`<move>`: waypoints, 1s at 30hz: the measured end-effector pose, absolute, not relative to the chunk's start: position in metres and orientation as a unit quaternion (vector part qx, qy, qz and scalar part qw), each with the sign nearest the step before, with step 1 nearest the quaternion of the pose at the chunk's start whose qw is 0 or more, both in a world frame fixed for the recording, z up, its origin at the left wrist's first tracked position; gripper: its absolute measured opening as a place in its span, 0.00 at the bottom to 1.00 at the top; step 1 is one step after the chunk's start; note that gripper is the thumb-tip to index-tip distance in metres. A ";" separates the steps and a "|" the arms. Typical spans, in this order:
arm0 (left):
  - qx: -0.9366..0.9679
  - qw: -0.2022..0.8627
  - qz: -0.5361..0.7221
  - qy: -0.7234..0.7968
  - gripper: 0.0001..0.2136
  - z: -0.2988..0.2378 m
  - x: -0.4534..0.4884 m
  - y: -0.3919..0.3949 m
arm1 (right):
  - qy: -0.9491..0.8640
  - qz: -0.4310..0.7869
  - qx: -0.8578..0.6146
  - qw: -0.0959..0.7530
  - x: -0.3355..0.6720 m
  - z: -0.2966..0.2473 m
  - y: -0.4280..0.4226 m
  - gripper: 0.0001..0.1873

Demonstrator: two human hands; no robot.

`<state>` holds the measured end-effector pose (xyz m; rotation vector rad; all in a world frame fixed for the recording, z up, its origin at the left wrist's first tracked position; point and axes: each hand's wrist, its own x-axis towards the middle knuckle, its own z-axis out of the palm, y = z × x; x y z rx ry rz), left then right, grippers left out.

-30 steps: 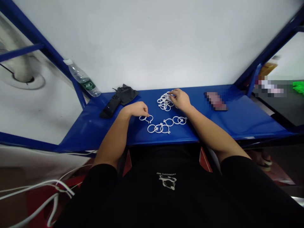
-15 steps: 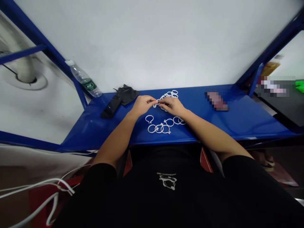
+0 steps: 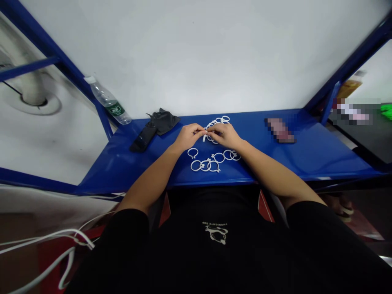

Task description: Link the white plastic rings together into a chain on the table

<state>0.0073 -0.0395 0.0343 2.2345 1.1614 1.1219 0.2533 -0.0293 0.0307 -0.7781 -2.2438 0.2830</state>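
Both my hands meet above a heap of white plastic split rings (image 3: 218,121) on the blue metal shelf (image 3: 309,157). My left hand (image 3: 187,137) and my right hand (image 3: 223,135) pinch a white ring at the heap's near edge, and a short white stretch of it (image 3: 203,138) shows between them. The fingers hide most of that ring. Just below my left hand lies a single ring (image 3: 192,153). A chain of linked rings (image 3: 212,162) runs across the shelf in front of my right wrist.
A black remote control (image 3: 142,138) and a crumpled black cloth (image 3: 163,121) lie on the shelf's left side. A plastic water bottle (image 3: 108,101) leans at the left corner. A pixelated flat object (image 3: 279,130) lies at right. White cables (image 3: 45,245) hang below left.
My left hand has moved from the rings in front up to the heap, and it now meets my right hand. Together they have taken hold of a ring, and the lone ring lies apart from the chain.
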 end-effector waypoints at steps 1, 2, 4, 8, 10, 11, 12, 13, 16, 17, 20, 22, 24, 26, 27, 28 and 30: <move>0.795 0.194 0.402 0.411 0.08 0.034 0.008 -0.040 | -0.872 0.112 -0.305 0.365 0.253 0.031 -0.030 0.15; 0.794 0.196 0.405 0.408 0.08 0.033 0.008 -0.040 | -0.871 0.115 -0.309 0.364 0.253 0.031 -0.030 0.14; 0.795 0.199 0.408 0.403 0.08 0.032 0.009 -0.040 | -0.868 0.121 -0.316 0.364 0.253 0.030 -0.031 0.13; 0.804 0.190 0.396 0.401 0.08 0.032 0.011 -0.042 | -0.868 0.130 -0.319 0.357 0.253 0.030 -0.032 0.12; 0.812 0.178 0.390 0.395 0.07 0.033 0.011 -0.043 | -0.870 0.127 -0.317 0.357 0.253 0.030 -0.032 0.12; 0.815 0.173 0.388 0.394 0.07 0.034 0.011 -0.043 | -0.870 0.124 -0.317 0.357 0.254 0.031 -0.032 0.12; 0.816 0.168 0.387 0.395 0.07 0.035 0.011 -0.043 | -0.869 0.120 -0.318 0.359 0.254 0.031 -0.032 0.12; 0.815 0.165 0.388 0.398 0.07 0.035 0.011 -0.043 | -0.869 0.118 -0.319 0.360 0.254 0.031 -0.032 0.12; 0.804 0.158 0.403 0.407 0.08 0.034 0.012 -0.043 | -0.865 0.112 -0.317 0.373 0.253 0.031 -0.031 0.14; 0.801 0.157 0.409 0.408 0.08 0.033 0.012 -0.042 | -0.864 0.112 -0.313 0.377 0.253 0.031 -0.031 0.15; 0.797 0.168 0.415 0.405 0.08 0.031 0.014 -0.042 | -0.867 0.111 -0.306 0.378 0.252 0.031 -0.031 0.16; 0.799 0.186 0.404 0.405 0.08 0.033 0.012 -0.042 | -0.870 0.109 -0.308 0.369 0.253 0.030 -0.031 0.15; 0.801 0.213 0.379 0.413 0.10 0.036 0.005 -0.041 | -0.871 0.101 -0.317 0.361 0.254 0.030 -0.029 0.14; 0.804 0.249 0.333 0.425 0.15 0.041 -0.007 -0.037 | -0.867 0.088 -0.333 0.361 0.256 0.031 -0.028 0.12; 0.808 0.269 0.300 0.429 0.17 0.043 -0.015 -0.034 | -0.862 0.081 -0.344 0.364 0.258 0.032 -0.026 0.12; 0.815 0.288 0.261 0.430 0.18 0.044 -0.023 -0.030 | -0.855 0.074 -0.356 0.371 0.260 0.032 -0.025 0.13; 0.829 0.313 0.179 0.428 0.18 0.043 -0.038 -0.023 | -0.836 0.061 -0.384 0.388 0.265 0.033 -0.020 0.14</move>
